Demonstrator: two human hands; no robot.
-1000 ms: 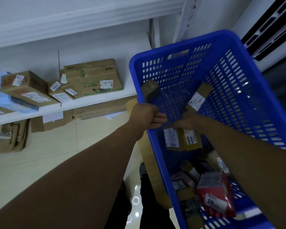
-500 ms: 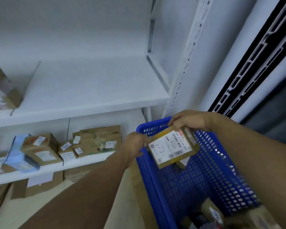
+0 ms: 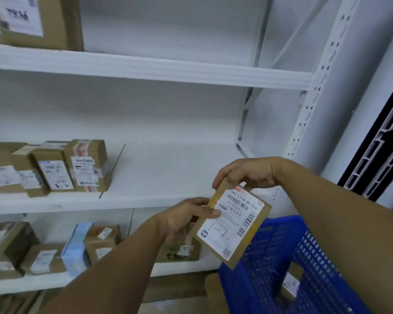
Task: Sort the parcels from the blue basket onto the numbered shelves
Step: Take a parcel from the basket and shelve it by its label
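A small brown cardboard parcel (image 3: 234, 223) with a white barcode label is held up in front of the white shelves. My right hand (image 3: 247, 173) grips its top edge from above. My left hand (image 3: 186, 216) holds its left edge, thumb on the label. The blue basket (image 3: 281, 264) sits below and right of the parcel, with another labelled parcel (image 3: 290, 284) inside. The middle shelf (image 3: 168, 173) behind the held parcel is bare on its right half.
Several labelled boxes (image 3: 77, 166) stand on the left of the middle shelf, beside a thin divider (image 3: 114, 168). More boxes (image 3: 95, 241) fill the lower shelf. A box (image 3: 32, 19) sits on the top shelf at left. A perforated white upright (image 3: 309, 109) bounds the shelves on the right.
My view has risen from the basket to the shelves. The parcel has come up out of the basket, and my left hand has left the basket rim and taken the parcel's left edge.
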